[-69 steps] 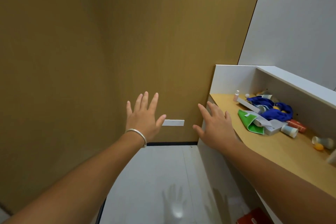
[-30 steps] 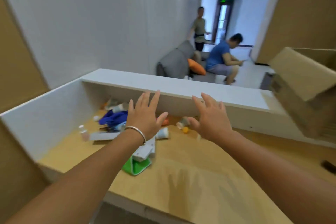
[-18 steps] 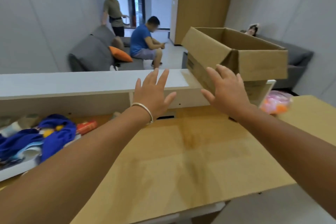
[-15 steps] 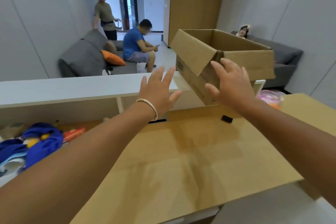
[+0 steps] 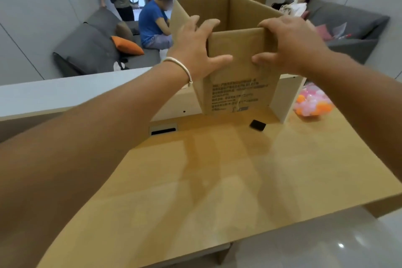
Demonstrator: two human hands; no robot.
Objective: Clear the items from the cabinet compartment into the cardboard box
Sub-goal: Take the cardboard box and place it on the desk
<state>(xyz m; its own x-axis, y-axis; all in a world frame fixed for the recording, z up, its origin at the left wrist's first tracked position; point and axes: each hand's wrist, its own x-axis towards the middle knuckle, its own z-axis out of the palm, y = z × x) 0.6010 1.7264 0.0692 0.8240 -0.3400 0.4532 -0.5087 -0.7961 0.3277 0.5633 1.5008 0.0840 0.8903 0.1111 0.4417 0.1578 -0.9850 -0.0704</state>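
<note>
An open brown cardboard box (image 5: pixel 237 87) with printed text on its near face stands at the far side of the wooden desk, against the white cabinet top (image 5: pixel 65 91). My left hand (image 5: pixel 195 50), with a bracelet on its wrist, grips the box's near left corner, thumb on the front face and fingers round the side. My right hand (image 5: pixel 289 43) grips the near right corner at the rim, thumb on the front face. The cabinet compartment's items are out of view to the left.
The wooden desk top (image 5: pixel 217 180) stretches toward me. A small black object (image 5: pixel 257 125) and a cable slot (image 5: pixel 163 130) lie near the box. A bag of pink and orange balls (image 5: pixel 313 104) sits at the right. People sit and stand by grey sofas behind.
The view swung right, away from the compartment's items, to the box. Both open hands reached forward and took hold of the box's near corners.
</note>
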